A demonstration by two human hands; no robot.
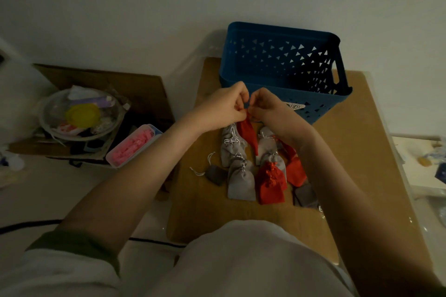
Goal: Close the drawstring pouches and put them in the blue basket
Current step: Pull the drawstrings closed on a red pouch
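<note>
Worktop (350, 152) is carrying the blue basket (277, 62) at the far end, loose pouches (241, 183) lying in front; left hand (224, 106) and right hand (268, 108), grips curled tight, are pinching the red pouch (248, 135) top, just before the basket

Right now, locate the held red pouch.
The held red pouch hangs at centre of the head view, its top pinched between the left hand and right hand, just in front of the blue basket.

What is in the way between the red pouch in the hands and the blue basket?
Nothing visible. The left hand and right hand pinch the top of the red pouch just in front of the blue basket; its top is open, so only its near wall needs clearing.
</note>
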